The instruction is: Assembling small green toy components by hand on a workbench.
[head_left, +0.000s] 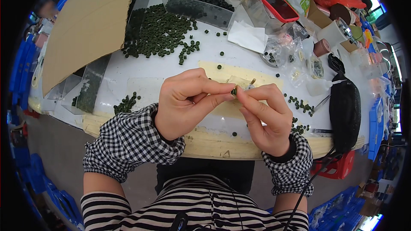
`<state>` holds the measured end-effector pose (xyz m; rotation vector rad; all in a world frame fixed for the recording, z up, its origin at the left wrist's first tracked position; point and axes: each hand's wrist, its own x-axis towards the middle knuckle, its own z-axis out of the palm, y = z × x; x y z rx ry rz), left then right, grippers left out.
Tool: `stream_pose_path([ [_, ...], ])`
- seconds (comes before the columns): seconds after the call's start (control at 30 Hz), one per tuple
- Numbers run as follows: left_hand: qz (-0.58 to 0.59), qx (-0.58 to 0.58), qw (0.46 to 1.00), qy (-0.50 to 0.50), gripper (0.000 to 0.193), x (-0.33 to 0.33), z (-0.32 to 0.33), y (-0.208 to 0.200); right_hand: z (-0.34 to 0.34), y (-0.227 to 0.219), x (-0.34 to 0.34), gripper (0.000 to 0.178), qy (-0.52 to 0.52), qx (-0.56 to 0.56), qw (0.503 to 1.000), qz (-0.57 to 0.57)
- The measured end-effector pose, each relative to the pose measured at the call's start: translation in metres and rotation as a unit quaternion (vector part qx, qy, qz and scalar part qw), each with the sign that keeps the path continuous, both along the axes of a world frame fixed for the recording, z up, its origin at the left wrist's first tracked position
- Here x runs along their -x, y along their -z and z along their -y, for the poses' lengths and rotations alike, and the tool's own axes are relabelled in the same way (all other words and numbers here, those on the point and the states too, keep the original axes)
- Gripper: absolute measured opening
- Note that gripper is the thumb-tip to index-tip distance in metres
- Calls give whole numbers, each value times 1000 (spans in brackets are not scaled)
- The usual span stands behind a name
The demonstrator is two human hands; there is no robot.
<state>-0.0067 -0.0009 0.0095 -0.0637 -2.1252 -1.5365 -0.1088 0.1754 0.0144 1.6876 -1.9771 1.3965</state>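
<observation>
Left hand (182,102) and right hand (269,122) pinch small dark-green piece (234,91), shape mostly hidden; similar pieces (158,30) heaped at wearer's eleven o'clock.

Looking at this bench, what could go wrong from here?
The small green piece, held between the left hand and right hand, might slip and be lost. The checked left sleeve, beside a little green pile, could scatter it. A lone dark piece near the table's front edge might get knocked off.

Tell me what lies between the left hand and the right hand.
In the head view, a small dark green piece lies between the left hand and the right hand, at their fingertips.
</observation>
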Motion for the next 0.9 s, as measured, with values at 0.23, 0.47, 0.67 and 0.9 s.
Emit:
stream_pose_path([
  [0.23,-4,8,1000,5,23,1,0,2,0,4,0,48,-2,-2,1000,-29],
  [0.47,15,12,1000,16,21,1,1,2,-3,8,2,50,6,-22,997,-76],
  [0.67,29,-3,999,26,20,0,1,3,-2,8,3,47,15,-23,992,-120],
  [0.9,37,-9,999,32,21,2,3,4,-2,8,4,46,23,-23,992,-124],
])
